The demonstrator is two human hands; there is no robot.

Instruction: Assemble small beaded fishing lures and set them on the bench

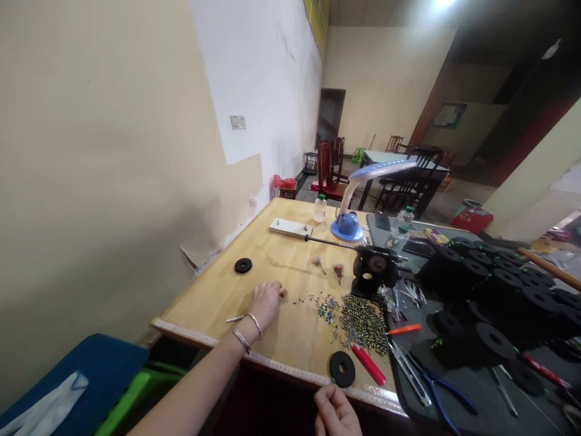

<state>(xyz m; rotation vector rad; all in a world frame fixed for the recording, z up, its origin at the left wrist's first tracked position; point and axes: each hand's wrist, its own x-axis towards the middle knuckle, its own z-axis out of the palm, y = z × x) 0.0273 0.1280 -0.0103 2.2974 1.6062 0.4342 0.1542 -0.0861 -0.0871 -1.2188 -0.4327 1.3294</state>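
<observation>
A: Left hand (265, 303)?
B: Stretched far out over wooden table (213, 300), fingertips curled down onto small orange piece (282, 293). Pinched or merely touched: cannot tell.
A: Right hand (336, 415)?
B: Low, at near table edge. Fingers loosely curled; contents, if any, not discernible. Black disc (342, 369) just beyond, red stick (368, 364) beside it.
A: Surroundings?
B: Bead heap (363, 321) well right of orange piece. Second black disc (243, 265) farther out, left.

Wooden table (290, 330), bead pile (363, 321), black disc (342, 368), lamp (347, 227)
</observation>
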